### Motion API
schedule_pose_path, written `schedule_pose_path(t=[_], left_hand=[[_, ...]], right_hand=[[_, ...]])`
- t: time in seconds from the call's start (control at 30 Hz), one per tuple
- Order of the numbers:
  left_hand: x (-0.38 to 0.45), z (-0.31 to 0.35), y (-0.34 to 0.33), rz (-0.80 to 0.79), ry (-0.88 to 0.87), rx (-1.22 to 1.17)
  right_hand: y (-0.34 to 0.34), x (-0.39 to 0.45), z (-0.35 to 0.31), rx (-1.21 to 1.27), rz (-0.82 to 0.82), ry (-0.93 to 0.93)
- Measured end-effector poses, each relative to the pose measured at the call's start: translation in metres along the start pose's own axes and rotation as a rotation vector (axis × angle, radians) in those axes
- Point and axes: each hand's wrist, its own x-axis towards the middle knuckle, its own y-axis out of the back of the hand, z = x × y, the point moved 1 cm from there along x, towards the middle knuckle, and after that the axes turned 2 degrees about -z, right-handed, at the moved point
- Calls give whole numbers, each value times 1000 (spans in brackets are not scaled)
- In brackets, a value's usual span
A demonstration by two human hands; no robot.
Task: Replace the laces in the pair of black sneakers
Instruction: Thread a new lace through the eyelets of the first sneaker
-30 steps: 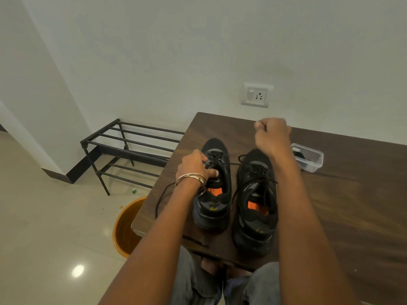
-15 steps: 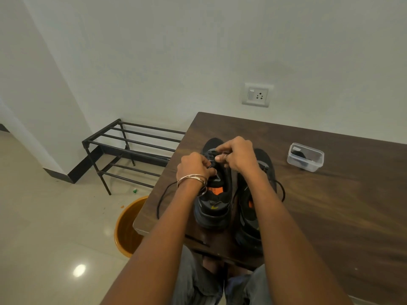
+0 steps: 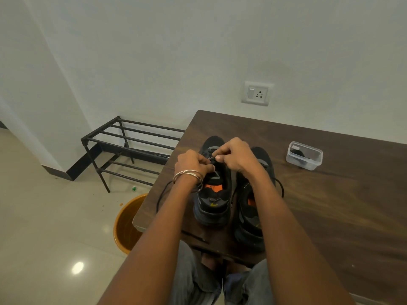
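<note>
I see both hands meeting over the lacing of the left sneaker (image 3: 214, 195), which stands on the dark wooden tabletop (image 3: 330, 205) with its heel toward me. My left hand (image 3: 192, 162), bangles (image 3: 187, 176) on its wrist, has its fingers curled and pinches the black lace (image 3: 161, 195) at the eyelets; my right hand (image 3: 234, 154) is curled too, thumb and forefinger pinching the same lace just beside the left fingertips. A loose run of that lace loops out left of my left wrist toward the tabletop edge. The right sneaker (image 3: 253, 214) sits just beside the first, under my right forearm. Well to the right of my right hand rests a small clear plastic container (image 3: 304, 155) with something dark inside. Left of my left arm, on the floor, stand an orange bucket (image 3: 125, 225) and a black metal rack (image 3: 132, 146).
</note>
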Motion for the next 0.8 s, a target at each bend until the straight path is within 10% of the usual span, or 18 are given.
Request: schedule_pose_path(t=[0.37, 0.8], left_hand=[[6, -7, -1, 11, 23, -16], [9, -8, 2, -8, 15, -69]], right_hand=[[-37, 11, 10, -327, 126, 15], [-51, 18, 17, -38, 149, -146]])
